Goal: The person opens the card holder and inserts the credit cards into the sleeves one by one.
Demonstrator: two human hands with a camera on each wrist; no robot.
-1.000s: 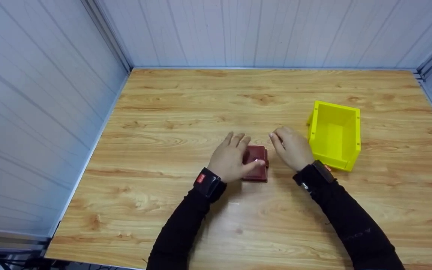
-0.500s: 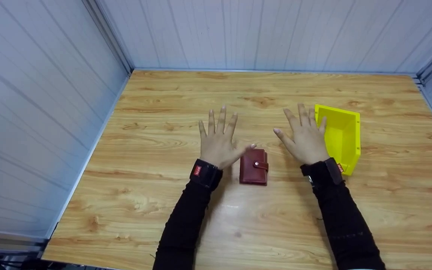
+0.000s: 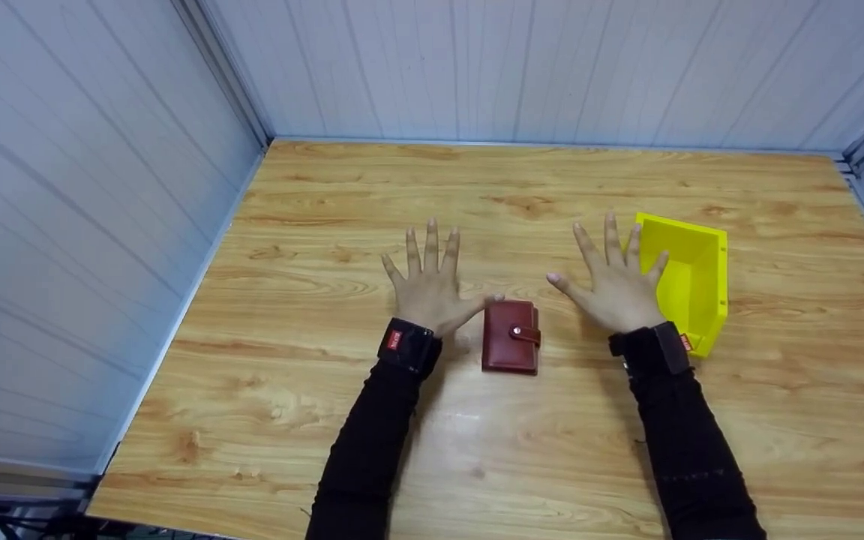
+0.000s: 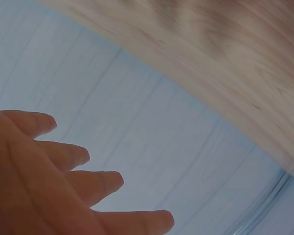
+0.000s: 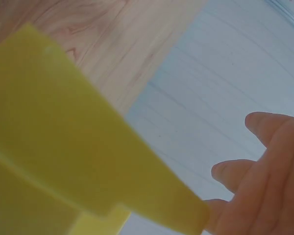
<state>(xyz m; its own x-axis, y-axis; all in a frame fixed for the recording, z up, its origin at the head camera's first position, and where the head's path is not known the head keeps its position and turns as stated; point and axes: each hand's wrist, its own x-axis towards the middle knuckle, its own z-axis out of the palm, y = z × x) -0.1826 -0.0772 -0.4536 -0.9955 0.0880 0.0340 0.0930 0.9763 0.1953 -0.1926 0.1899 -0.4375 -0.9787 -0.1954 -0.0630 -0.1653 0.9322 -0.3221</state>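
Note:
A dark red wallet (image 3: 510, 341) with a snap strap lies closed on the wooden table between the two hands. My left hand (image 3: 430, 294) is spread flat, palm down, to the wallet's upper left, its thumb tip reaching the wallet's top edge in the head view. On the other side, my right hand (image 3: 618, 289) has all its fingers spread, and its little finger overlaps the yellow bin (image 3: 691, 281). Neither hand holds anything. Straight fingers (image 4: 103, 186) show in the left wrist view, and the bin's wall (image 5: 88, 142) covers much of the right wrist view.
The wooden table (image 3: 289, 420) is bounded by a white panel wall (image 3: 417, 67) at the back and another side panel (image 3: 72, 225) on the left. Dark cables (image 3: 4, 521) run below the table's front left corner.
Both hands have drawn away from the wallet, the left going left and the right going right. Their fingers have straightened and spread, uncovering the wallet and its strap.

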